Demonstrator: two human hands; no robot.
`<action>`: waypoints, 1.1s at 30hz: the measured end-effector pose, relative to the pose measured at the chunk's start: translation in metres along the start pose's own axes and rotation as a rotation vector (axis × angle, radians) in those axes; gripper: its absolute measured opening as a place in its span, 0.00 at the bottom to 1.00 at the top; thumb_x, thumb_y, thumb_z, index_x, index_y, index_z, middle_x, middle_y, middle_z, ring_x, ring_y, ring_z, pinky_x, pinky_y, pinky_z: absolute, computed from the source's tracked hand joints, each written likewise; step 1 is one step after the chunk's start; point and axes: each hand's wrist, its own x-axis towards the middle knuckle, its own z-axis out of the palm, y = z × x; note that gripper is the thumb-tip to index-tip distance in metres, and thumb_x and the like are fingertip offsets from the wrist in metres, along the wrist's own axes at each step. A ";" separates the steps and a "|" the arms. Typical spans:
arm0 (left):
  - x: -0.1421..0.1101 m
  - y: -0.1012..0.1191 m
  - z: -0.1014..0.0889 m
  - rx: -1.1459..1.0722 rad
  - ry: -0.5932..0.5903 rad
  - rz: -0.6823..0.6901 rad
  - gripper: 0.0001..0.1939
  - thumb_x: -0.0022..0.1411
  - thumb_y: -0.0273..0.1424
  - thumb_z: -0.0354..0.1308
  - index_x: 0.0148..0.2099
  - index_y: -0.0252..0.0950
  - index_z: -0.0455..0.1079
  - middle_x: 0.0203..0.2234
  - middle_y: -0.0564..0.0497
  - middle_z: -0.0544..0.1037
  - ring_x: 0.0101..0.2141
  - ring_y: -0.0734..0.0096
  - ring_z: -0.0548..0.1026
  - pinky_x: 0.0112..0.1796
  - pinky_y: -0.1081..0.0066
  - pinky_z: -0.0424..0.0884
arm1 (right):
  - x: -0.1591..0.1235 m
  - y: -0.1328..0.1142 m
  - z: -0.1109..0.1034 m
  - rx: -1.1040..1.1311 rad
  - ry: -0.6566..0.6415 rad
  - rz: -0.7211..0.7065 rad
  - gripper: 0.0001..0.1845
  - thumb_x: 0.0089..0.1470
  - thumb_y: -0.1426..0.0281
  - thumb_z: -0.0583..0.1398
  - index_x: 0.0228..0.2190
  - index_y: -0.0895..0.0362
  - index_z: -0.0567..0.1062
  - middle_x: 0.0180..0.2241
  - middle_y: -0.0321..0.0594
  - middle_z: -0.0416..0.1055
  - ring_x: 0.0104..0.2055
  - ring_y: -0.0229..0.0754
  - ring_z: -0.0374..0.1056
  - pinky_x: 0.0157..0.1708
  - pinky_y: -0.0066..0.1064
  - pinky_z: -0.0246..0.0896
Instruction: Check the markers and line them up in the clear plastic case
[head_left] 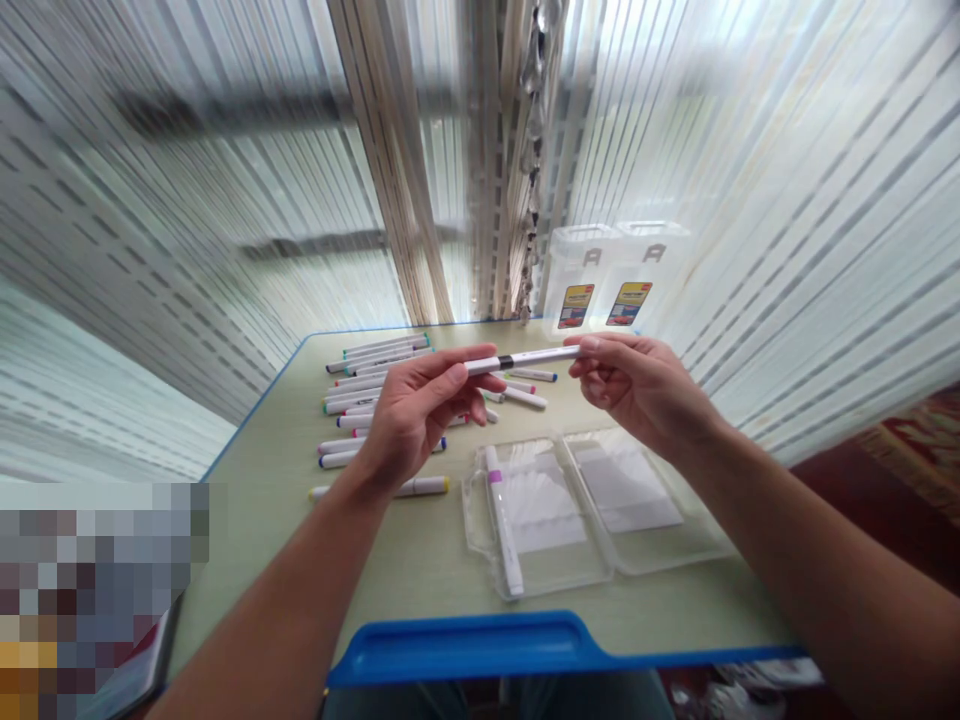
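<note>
Between my two hands a white marker (544,356) with a black band is held level above the table. My left hand (420,405) pinches its left end between thumb and fingers. At the other end, my right hand (637,385) grips it with thumb and forefinger. Below lies an open clear plastic case (551,500); a white marker with a purple band (502,520) rests along its left side. Many white markers with coloured ends (367,383) lie in rows to the left, partly hidden by my left hand. A yellow-ended marker (424,487) lies nearest the case.
Two clear cases with labels (596,280) stand upright at the table's back right, before string curtains (285,180). The pale green table (262,540) has a blue edge and a blue tray (472,645) at the front. A patterned rug (911,450) shows at right.
</note>
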 end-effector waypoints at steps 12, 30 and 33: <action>-0.001 0.003 0.004 0.039 0.030 0.005 0.12 0.62 0.31 0.66 0.47 0.36 0.82 0.33 0.44 0.85 0.25 0.74 0.77 0.30 0.73 0.74 | 0.000 0.001 -0.001 -0.012 0.020 0.009 0.09 0.46 0.67 0.72 0.29 0.60 0.83 0.21 0.39 0.74 0.18 0.29 0.60 0.17 0.22 0.56; 0.003 -0.003 0.001 0.205 0.142 -0.018 0.12 0.58 0.32 0.69 0.44 0.32 0.81 0.28 0.46 0.83 0.22 0.77 0.74 0.27 0.75 0.73 | -0.003 0.003 0.001 -0.084 -0.099 -0.114 0.07 0.49 0.68 0.71 0.27 0.59 0.82 0.22 0.38 0.76 0.17 0.30 0.61 0.16 0.24 0.56; 0.004 -0.005 0.000 0.261 0.161 -0.035 0.13 0.56 0.33 0.70 0.43 0.31 0.81 0.26 0.47 0.83 0.22 0.77 0.74 0.26 0.75 0.72 | -0.005 0.004 0.003 -0.132 -0.102 -0.113 0.09 0.48 0.67 0.72 0.26 0.59 0.81 0.22 0.39 0.76 0.17 0.31 0.63 0.16 0.25 0.58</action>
